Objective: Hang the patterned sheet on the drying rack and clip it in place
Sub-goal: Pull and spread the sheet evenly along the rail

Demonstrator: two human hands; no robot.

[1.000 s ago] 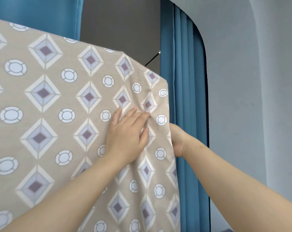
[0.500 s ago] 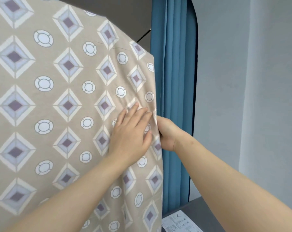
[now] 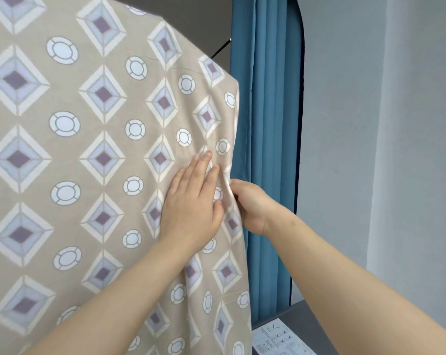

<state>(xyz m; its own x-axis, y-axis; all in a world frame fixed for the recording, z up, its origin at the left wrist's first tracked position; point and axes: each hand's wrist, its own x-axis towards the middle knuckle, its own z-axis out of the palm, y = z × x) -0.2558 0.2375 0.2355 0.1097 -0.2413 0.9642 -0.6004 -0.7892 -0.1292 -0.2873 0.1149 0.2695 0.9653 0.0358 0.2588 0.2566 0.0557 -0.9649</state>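
Filling the left and centre of the frame: the patterned sheet (image 3: 88, 175), with its top edge sloping down to a corner at upper centre and its right edge falling to the bottom of the frame. Presses flat on the fabric near that right edge with the left hand (image 3: 191, 206), fingers straight and relaxed, grasping nothing. Pinches the edge itself with the right hand (image 3: 252, 206), thumb in front, fingers hidden behind the cloth, just beside the left hand. Just past the top corner, a thin dark rod (image 3: 220, 48). Right beside the sheet's edge, a blue curtain (image 3: 268, 124); beyond it, plain grey wall (image 3: 370, 149) with open room at right. At lower right, a printed paper (image 3: 278, 339) on a grey surface (image 3: 306, 316).
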